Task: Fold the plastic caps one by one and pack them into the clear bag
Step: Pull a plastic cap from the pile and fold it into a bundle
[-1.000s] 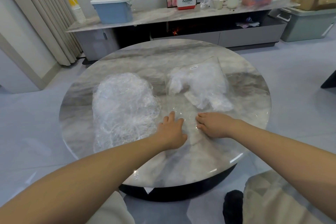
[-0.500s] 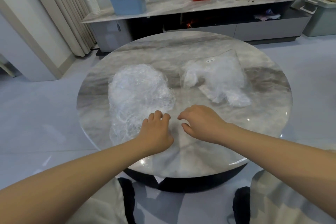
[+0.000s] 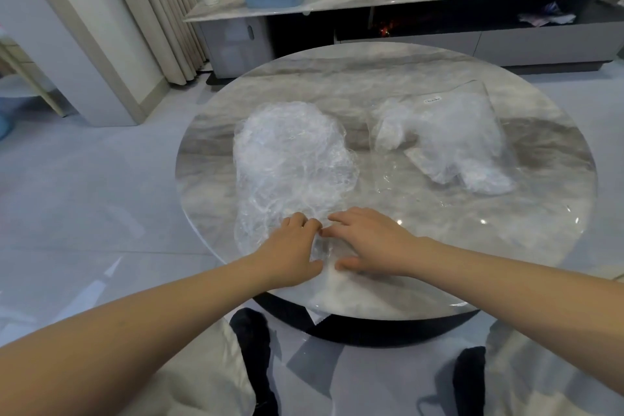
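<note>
Under both hands, round marble tabletop (image 3: 388, 84), bare room ahead and to the right; heap of plastic caps (image 3: 290, 159) just beyond left hand (image 3: 290, 246), presumably kept within reach; clear bag (image 3: 449, 138), part-filled, beyond right hand (image 3: 368, 240); both hands pinching one cap's film at heap's near edge.

Both forearms are bare from elbow to wrist, with no sleeves, watch, rings or bracelets in sight. The left hand (image 3: 290, 246) and the right hand (image 3: 368, 243) are ungloved, nails short and unpainted. Well behind the fingers, at the lower edge of view, light cream trousers (image 3: 189, 378) cover the legs, and dark black footwear (image 3: 253, 341) shows between and beside them.
</note>
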A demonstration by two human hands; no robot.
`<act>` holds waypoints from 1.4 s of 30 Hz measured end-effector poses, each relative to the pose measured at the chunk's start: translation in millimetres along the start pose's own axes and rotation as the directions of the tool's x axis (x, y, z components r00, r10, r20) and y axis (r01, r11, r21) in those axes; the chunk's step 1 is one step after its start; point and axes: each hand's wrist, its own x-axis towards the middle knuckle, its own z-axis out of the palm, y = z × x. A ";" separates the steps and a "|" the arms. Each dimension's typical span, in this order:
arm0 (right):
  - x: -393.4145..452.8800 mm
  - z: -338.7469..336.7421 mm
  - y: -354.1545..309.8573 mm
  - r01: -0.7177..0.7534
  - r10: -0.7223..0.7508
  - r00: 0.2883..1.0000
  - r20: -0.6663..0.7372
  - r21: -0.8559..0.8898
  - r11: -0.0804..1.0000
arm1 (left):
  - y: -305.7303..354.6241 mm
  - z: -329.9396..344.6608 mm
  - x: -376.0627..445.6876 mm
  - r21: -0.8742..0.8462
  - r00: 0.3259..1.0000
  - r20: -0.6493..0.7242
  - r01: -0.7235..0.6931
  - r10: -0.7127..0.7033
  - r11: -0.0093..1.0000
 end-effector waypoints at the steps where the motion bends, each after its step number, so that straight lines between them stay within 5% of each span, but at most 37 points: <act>1: 0.4 0.3 0.3 -0.005 0.005 1.000 -0.019 0.006 1.000 | -0.5 -1.8 -0.1 -0.041 1.000 0.008 -0.022 0.022 0.999; 14: -15.8 20.9 12.5 0.080 -0.063 0.941 -0.331 0.039 0.996 | 1.8 1.9 -5.9 -0.032 0.986 0.063 -0.154 0.156 0.987; 20: -26.7 12.4 15.5 -0.022 0.046 0.971 -0.235 0.104 0.994 | 2.0 0.8 -2.4 -0.026 0.987 -0.034 -0.159 0.158 0.987; 24: -35.4 12.7 19.3 -0.039 0.085 0.973 -0.215 0.210 0.977 | 5.1 0.4 -4.2 -0.258 0.984 -0.105 -0.165 0.143 0.952; 30: -53.1 14.6 19.6 0.026 0.048 0.968 -0.246 0.290 0.957 | 24.7 -6.3 -10.2 -0.598 0.999 0.021 -0.024 0.045 0.801; 33: -60.6 11.5 15.1 -0.089 0.142 0.985 -0.098 0.415 0.905 | 27.9 -6.5 -8.2 -0.653 0.998 0.038 0.059 -0.045 0.755; 42: -61.7 3.4 22.2 -0.393 0.446 0.894 0.039 0.544 0.741 | 12.6 -2.6 -4.5 -0.382 0.971 0.099 0.237 -0.215 0.893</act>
